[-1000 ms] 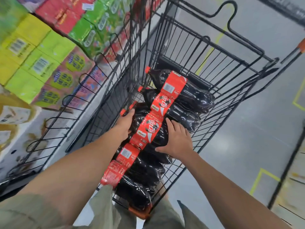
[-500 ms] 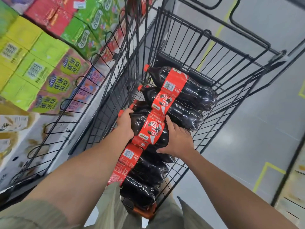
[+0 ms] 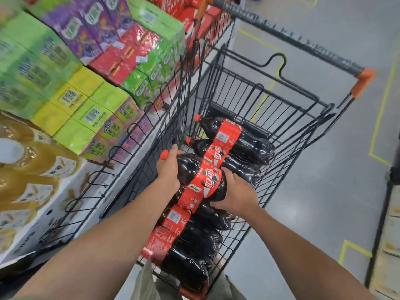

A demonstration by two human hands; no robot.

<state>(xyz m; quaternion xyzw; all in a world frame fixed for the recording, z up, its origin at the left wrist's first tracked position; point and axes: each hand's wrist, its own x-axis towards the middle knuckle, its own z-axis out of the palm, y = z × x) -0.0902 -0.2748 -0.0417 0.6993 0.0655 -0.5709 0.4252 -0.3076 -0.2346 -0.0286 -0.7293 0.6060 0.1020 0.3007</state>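
A black wire shopping cart (image 3: 287, 118) holds several large dark cola bottles with red labels, lying side by side. I hold one cola bottle (image 3: 207, 182) above the row with both hands. My left hand (image 3: 168, 167) grips its neck end, just below the red cap. My right hand (image 3: 237, 194) curls under its lower body. Two other bottles (image 3: 240, 139) lie beyond it towards the cart's handle, and more bottles (image 3: 194, 245) lie nearer to me.
Shelving on the left carries stacked drink cartons (image 3: 86, 61) in green, purple, red and yellow, with shrink-wrapped golden packs (image 3: 26, 169) lower down. The cart's grey handle with an orange end (image 3: 363, 76) is at the far side. Grey floor (image 3: 335, 191) with yellow tape lines lies to the right.
The held bottle has come up out of the row, its cap end raised. The view has tilted up, showing the cart's handle and more shelving.
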